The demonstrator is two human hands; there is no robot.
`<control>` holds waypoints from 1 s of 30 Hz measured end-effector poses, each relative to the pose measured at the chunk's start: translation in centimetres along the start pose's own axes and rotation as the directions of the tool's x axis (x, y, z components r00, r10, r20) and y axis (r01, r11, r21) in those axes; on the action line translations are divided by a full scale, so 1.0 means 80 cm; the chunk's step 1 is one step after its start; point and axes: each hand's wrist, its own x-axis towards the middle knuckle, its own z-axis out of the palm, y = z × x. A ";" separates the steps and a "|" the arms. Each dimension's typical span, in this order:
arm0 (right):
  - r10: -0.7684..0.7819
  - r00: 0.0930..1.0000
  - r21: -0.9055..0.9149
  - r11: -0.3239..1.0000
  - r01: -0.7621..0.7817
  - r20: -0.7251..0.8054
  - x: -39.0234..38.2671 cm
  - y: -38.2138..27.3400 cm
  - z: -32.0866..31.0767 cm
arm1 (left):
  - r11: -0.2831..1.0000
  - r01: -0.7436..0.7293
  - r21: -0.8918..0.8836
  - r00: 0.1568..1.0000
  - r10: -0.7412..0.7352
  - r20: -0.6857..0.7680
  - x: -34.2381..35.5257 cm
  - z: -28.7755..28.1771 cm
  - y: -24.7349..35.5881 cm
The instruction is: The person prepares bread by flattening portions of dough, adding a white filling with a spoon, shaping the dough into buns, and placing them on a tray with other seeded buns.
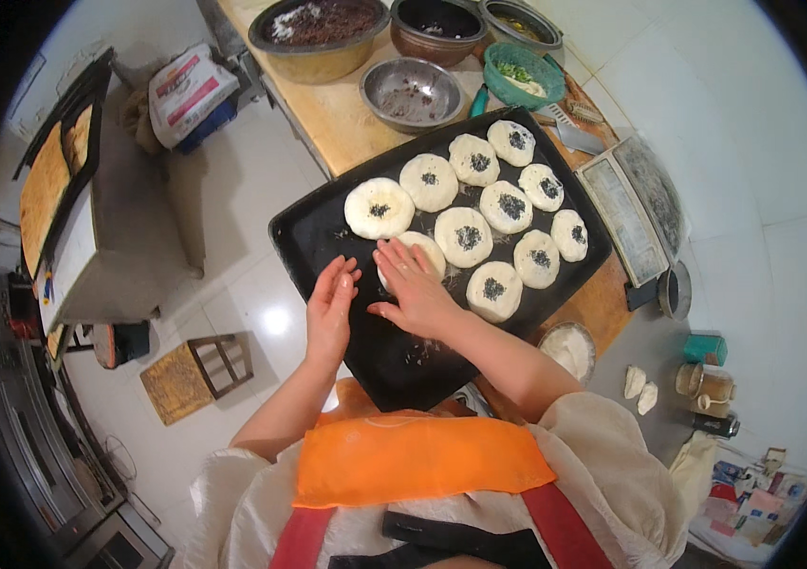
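Note:
Several round, flat dough discs (463, 237) lie in rows on a large black baking tray (380, 365); most bear a patch of black seeds in the middle. My right hand (413, 292) rests with outstretched fingers on a pale disc (429, 250) at the tray's left part, covering much of it. Whether seeds lie under the fingers is hidden. Beside it, over the tray's left edge, my left hand (331, 308) is loosely cupped, its fingers a little bent and nothing visible in them. A seeded disc (379, 209) sits just beyond both hands.
Past the tray, the wooden table (327, 119) carries a basin of dark filling (323, 28), a metal bowl (411, 95) and a green bowl (522, 76). A scale (623, 213) stands at right, a bowl of white powder (569, 351) nearer me. A stool (178, 382) is on the floor at left.

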 end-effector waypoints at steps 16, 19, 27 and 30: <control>0.122 0.977 0.047 0.992 -0.116 -0.177 -0.049 0.022 0.010 | -0.041 -0.571 0.820 0.816 0.084 0.573 0.165 0.025 -0.044; 0.181 0.894 0.171 0.978 -0.120 -0.410 -0.092 0.006 -0.048 | 0.251 -0.499 0.830 0.855 -0.011 0.518 0.189 0.011 -0.042; 0.834 -0.048 0.675 0.410 -0.613 -0.550 -0.488 0.055 -0.155 | 0.793 -0.485 0.370 0.872 0.405 0.274 0.029 0.103 -0.014; 0.915 -0.145 0.505 0.072 -0.860 -0.378 -0.618 0.065 -0.108 | 0.746 -0.521 0.415 0.843 0.375 0.385 -0.015 0.157 -0.028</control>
